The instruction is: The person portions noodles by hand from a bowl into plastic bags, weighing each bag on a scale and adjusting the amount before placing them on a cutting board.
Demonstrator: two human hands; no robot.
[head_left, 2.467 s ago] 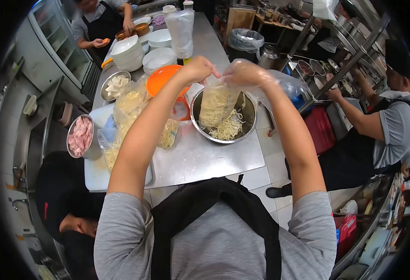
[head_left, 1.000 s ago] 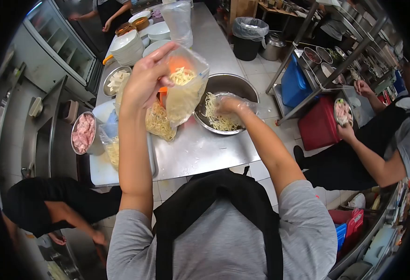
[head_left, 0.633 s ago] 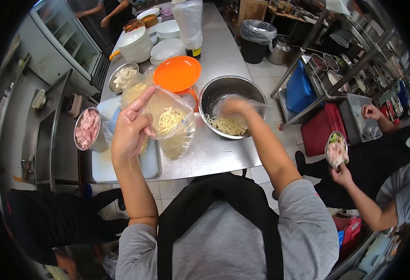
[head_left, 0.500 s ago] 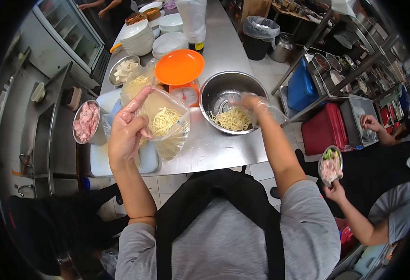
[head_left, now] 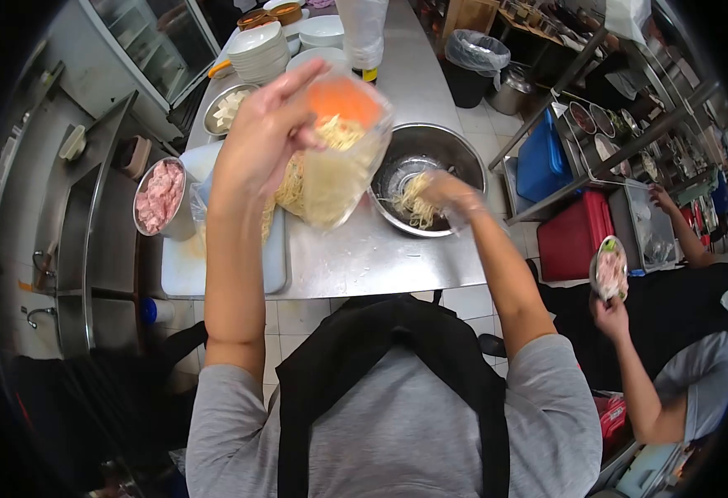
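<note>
My left hand (head_left: 266, 137), raised above the table, grips the top of a clear plastic bag (head_left: 335, 187) with its index finger stretched out. Pale yellow noodles show through the bag, which hangs tilted beside the bowl. An orange dish behind it is seen only through the plastic. In a clear, loose glove, my right hand (head_left: 451, 197) is inside a large steel mixing bowl (head_left: 473, 149). It holds a bunch of noodles (head_left: 418, 203) that trails onto the bowl's bottom. Motion blurs those fingers somewhat. More bagged noodles (head_left: 292, 187) lie behind my left hand.
A steel container of raw pink meat (head_left: 159, 195) stands left, beside a white cutting board (head_left: 183, 274). Stacked white bowls (head_left: 258, 54) and a steel bowl of white pieces (head_left: 229, 108) are farther back. At right, a co-worker's hand (head_left: 611, 315) holds a dish of meat.
My left hand has lifted the noodle bag up and to the right, toward the mixing bowl. My right hand has raised a bunch of noodles in the bowl. The view has shifted slightly.
</note>
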